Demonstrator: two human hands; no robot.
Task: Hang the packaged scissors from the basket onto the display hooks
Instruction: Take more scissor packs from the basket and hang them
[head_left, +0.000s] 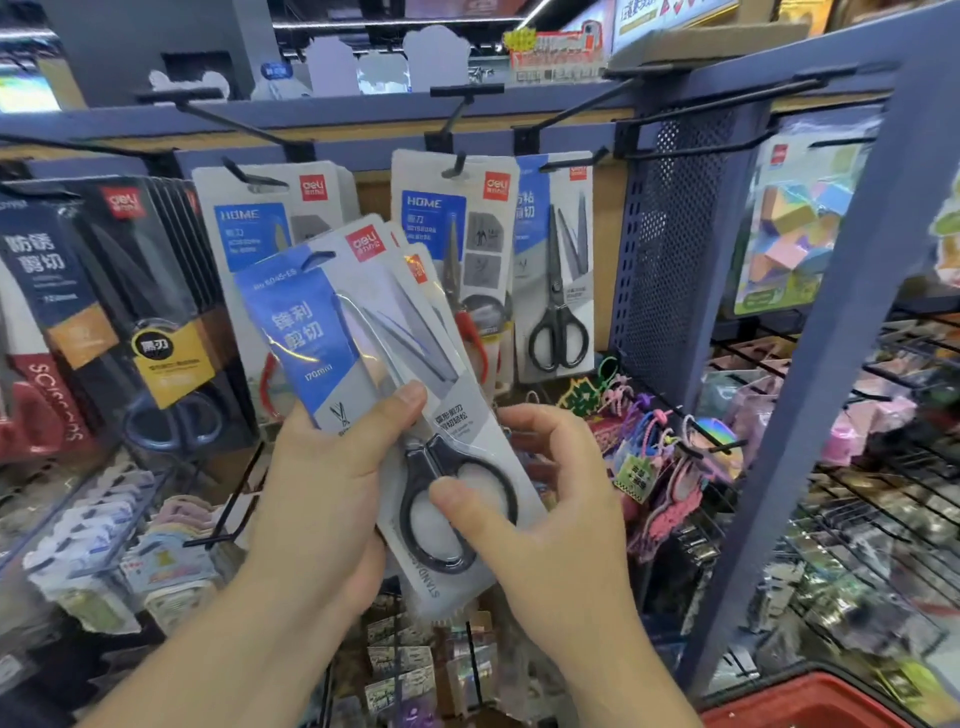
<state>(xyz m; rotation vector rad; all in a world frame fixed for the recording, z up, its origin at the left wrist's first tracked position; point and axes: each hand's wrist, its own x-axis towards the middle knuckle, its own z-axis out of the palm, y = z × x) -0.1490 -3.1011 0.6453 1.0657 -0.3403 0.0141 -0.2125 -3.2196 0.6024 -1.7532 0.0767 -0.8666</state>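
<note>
A fanned stack of packaged scissors (332, 332) is gripped from the left and below by the left hand (322, 499), its thumb pressed on the front card. The right edge is pinched by the right hand (561, 519), whose thumb is laid on the black handle loop (the number of packs cannot be told). The stack is held tilted, in front of the display hooks (457, 161), from which HOME packs (452, 234) and a black-handled pack (558, 270) are hung. A red basket (795, 701) is shown at lower right.
</note>
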